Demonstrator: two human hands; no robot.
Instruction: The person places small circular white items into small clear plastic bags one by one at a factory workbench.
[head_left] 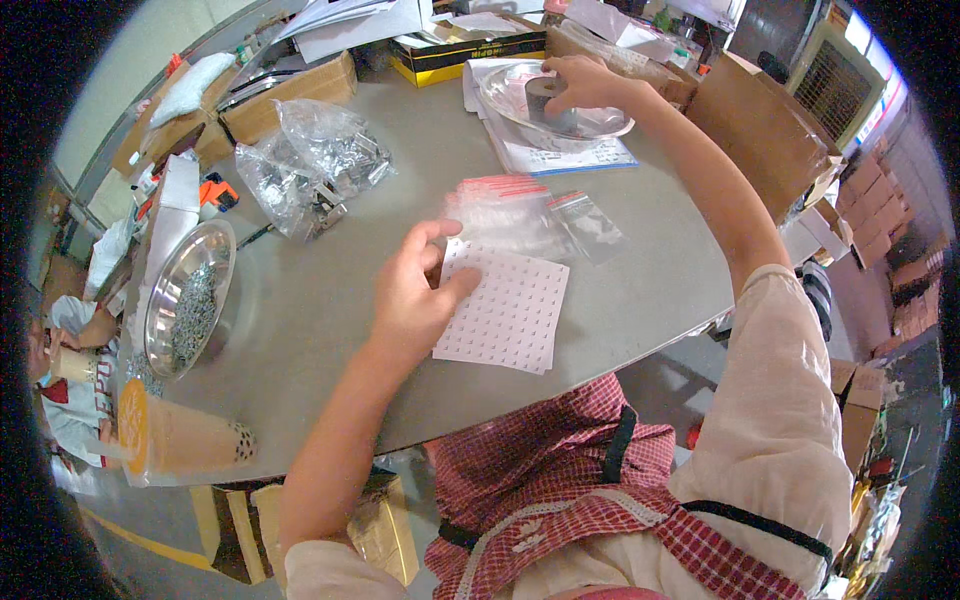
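Observation:
A white sheet with rows of small dark marks (510, 310) lies near the table's front edge. My left hand (415, 295) holds its left side, with the thumb on top and the other fingers bent at the edge. Just beyond the sheet is a stack of clear zip bags with red strips (495, 215), and a single clear zip bag (588, 228) lies to its right. At the far side, my right hand (595, 85) is curled round a grey roll (543, 98) in a shiny round bowl (500, 105). That bowl rests on papers (590, 155).
Clear bags of metal parts (310, 165) lie left of centre. A steel bowl of small metal pieces (190, 300) and a tilted drink cup (185, 435) are at the left edge. Cardboard boxes (765, 135) stand at right. Another person's hand (95, 330) shows far left.

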